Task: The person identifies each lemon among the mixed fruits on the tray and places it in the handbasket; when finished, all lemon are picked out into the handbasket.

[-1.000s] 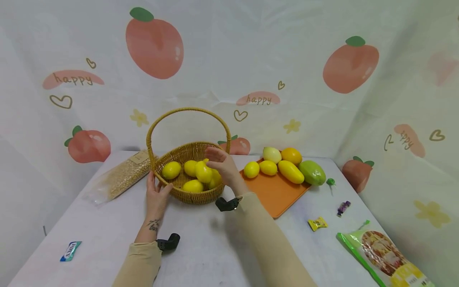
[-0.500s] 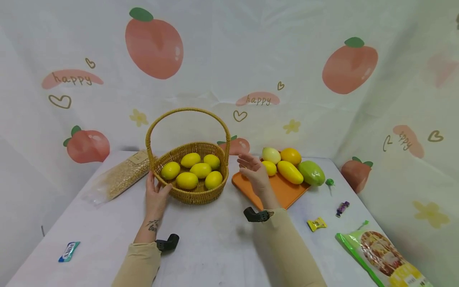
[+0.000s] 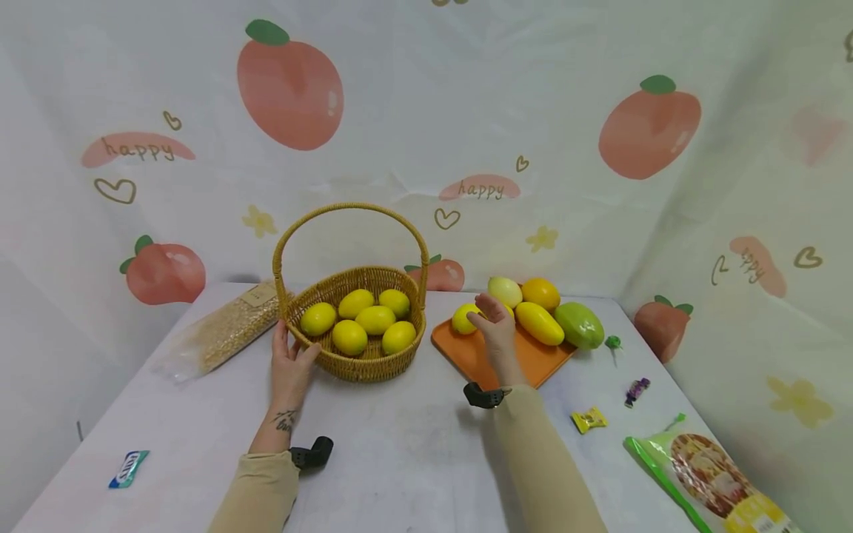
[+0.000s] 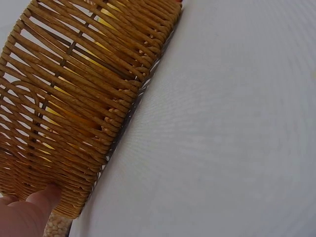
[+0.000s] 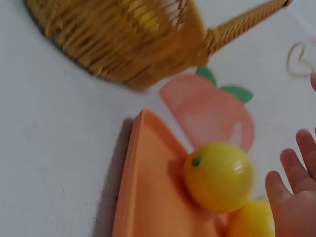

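My left hand (image 3: 291,370) rests against the left end of a wicker basket (image 3: 366,368), thumb and fingers spread along its outer wall. Close up in the left wrist view, the thumb (image 4: 45,197) touches the weave. Several yellow lemons (image 3: 375,320) lie inside the basket, under its tall arched handle (image 3: 352,206). My right hand (image 3: 498,337) is held over the orange tray (image 3: 460,355) with fingers apart and nothing in it. Beside it is a lemon (image 5: 219,177) on the tray; another lemon (image 5: 252,222) is partly hidden by the hand.
Also on the tray are a pale round fruit (image 3: 504,291), an orange (image 3: 540,294), a long yellow fruit (image 3: 540,323) and a green papaya-like fruit (image 3: 579,325). A grain bag (image 3: 233,329) lies left; a lollipop (image 3: 614,343), wrapped candies (image 3: 589,420) and a snack bag (image 3: 709,474) lie right.
My right hand has moved from over the basket rightward to the tray. The lemons in the basket have shifted and lie more spread out. My left hand has stayed at the basket.
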The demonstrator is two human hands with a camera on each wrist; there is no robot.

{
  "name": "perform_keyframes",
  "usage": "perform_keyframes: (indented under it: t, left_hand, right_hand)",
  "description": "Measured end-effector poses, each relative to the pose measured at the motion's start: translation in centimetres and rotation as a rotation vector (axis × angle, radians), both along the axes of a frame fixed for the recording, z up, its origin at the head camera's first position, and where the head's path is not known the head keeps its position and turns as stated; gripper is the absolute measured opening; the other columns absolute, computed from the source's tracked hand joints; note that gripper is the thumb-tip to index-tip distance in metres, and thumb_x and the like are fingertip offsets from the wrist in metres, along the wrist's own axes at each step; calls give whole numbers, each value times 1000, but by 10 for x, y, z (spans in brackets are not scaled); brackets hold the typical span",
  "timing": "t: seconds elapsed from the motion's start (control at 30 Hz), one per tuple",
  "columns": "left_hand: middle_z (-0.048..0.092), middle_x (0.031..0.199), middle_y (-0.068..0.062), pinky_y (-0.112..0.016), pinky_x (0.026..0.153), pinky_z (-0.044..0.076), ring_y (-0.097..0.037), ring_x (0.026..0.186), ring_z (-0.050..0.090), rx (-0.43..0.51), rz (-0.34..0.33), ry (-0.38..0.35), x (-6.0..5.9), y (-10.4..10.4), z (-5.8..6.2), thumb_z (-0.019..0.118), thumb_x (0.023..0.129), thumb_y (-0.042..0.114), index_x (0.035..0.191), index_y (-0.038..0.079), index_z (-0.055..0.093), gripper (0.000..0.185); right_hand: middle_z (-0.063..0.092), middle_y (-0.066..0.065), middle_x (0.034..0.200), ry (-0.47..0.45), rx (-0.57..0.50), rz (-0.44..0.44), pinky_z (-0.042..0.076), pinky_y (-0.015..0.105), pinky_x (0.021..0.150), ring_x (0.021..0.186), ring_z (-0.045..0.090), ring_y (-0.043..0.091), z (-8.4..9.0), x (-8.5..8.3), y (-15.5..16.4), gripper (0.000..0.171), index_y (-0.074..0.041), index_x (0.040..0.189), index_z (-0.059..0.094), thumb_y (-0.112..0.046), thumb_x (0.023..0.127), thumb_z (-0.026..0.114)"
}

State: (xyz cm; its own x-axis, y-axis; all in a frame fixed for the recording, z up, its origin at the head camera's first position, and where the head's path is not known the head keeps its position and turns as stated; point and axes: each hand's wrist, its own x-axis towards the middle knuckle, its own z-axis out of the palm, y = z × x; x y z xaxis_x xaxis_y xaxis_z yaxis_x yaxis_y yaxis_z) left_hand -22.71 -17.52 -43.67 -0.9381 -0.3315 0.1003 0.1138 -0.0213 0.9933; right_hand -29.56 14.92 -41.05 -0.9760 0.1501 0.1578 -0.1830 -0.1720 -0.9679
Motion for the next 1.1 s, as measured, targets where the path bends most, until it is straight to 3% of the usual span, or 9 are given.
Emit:
perform_keyframes:
  t: [0.23,0.43,0.7,0.9,1.1]
  left_hand:
    - [0,156,-3,-47,109,29,-33,139,17,10,-4,-5,0,1,0,53,88,0,150,15,1,83]
    - [0,156,-2,-47,109,29,-32,139,18,-4,-4,2,0,0,0,52,88,1,150,16,1,82]
    - [0,157,-3,-47,110,29,-33,139,17,7,-5,1,-1,1,1,53,88,1,150,16,1,83]
    - [1,156,-3,-46,110,30,-32,139,18,18,-11,4,-1,1,1,53,87,1,150,16,1,83]
    - [0,156,-3,-47,110,29,-33,139,18,23,-10,4,0,0,0,53,87,0,150,16,1,83]
  right_hand:
    - [47,18,135,-81,60,-83,32,38,110,126,40,28,-19,-24,-2,52,4,130,46,-4,82,64]
    - [42,12,140,-186,168,-83,28,36,112,126,36,26,-31,-38,-8,61,-2,134,45,-8,78,69]
    - [37,12,141,-285,334,-85,26,46,111,123,33,29,-32,-38,-14,66,-9,137,40,-8,78,70]
    - [36,10,141,-310,304,-77,28,45,110,122,32,29,-27,-39,-9,68,-10,138,41,-7,76,70]
    - [40,8,138,-258,304,-19,35,41,106,117,37,27,-12,-40,2,65,-11,138,42,-11,78,68]
